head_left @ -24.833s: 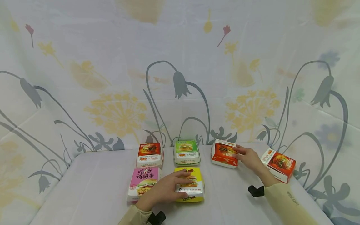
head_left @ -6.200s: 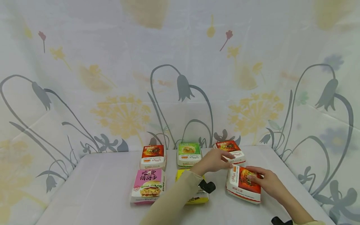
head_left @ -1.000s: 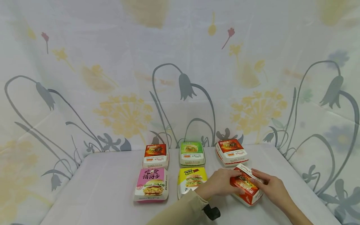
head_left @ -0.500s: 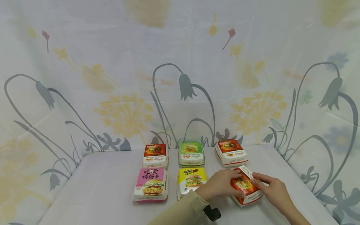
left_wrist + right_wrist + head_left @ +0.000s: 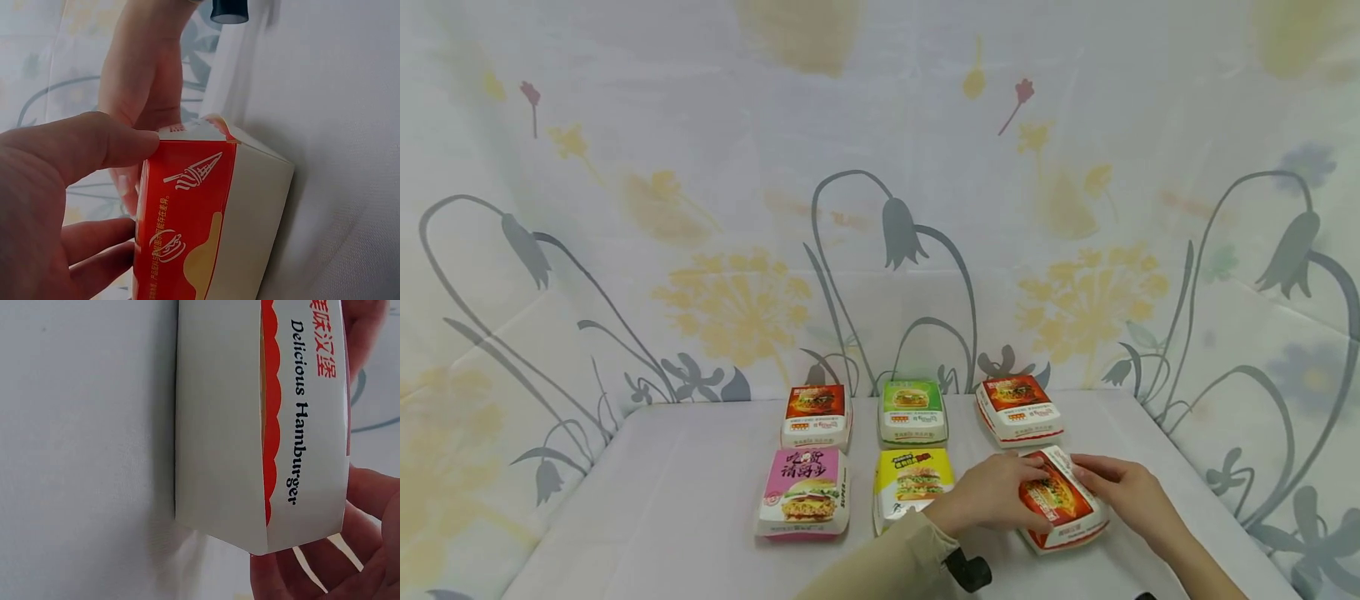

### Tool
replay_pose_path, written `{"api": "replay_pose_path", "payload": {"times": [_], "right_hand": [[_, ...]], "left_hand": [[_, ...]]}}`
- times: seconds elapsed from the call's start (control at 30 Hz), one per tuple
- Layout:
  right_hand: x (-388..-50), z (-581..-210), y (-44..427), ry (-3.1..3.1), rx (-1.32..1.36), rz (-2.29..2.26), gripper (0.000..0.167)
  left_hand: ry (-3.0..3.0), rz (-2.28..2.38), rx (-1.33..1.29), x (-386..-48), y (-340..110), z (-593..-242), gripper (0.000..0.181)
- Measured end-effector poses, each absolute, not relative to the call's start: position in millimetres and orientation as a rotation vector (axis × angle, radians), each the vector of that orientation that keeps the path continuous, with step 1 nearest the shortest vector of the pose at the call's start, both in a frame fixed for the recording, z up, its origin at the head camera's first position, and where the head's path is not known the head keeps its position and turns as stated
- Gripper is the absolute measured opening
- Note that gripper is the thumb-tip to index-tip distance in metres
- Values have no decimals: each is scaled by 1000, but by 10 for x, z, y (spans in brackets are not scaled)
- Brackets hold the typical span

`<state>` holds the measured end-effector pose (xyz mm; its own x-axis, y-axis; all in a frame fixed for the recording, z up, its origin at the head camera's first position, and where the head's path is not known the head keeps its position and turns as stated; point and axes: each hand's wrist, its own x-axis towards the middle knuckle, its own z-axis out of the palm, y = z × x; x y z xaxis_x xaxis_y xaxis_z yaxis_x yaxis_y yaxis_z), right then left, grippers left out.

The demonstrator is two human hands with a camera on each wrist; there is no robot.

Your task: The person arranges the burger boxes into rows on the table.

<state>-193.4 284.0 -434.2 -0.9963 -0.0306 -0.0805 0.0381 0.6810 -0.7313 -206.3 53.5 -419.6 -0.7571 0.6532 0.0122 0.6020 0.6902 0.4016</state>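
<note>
In the head view both hands are at a red-and-white hamburger box (image 5: 1063, 502) at the front right of the table. The left hand (image 5: 988, 493) holds its left side, fingers over the top edge and thumb at the near end; the left wrist view shows that thumb on the red side panel (image 5: 187, 187). From the right, the right hand (image 5: 1138, 504) grips the opposite side, with its fingers round a corner in the right wrist view. The box's near panel (image 5: 294, 425) is white and reads "Delicious Hamburger". It appears to rest on the table, turned askew.
Behind it stands another red-and-white box (image 5: 1018, 410). A green box (image 5: 913, 412) and a further red-and-white box (image 5: 816, 416) complete the back row. In front are a pink box (image 5: 803, 492) and a yellow box (image 5: 910, 483), partly covered by the left sleeve. A patterned cloth (image 5: 737, 208) hangs behind.
Over the last second the held box has turned between the hands and settled flatter, its white panel now facing nearer. Earlier, the two right-hand red boxes lay farther apart and turned differently.
</note>
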Motion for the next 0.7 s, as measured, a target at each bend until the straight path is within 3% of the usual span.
{"api": "replay_pose_path", "payload": {"times": [0.37,0.7], "right_hand": [[-2075,-4375,2793,2766,-218,-1324,54],[-2143,-4476,2745,2666,-178,-1400,50]], "left_hand": [[2738,491,1086,-2080,494,-4185,64],[2672,511,1027,-2096,482,-4138,64]]}}
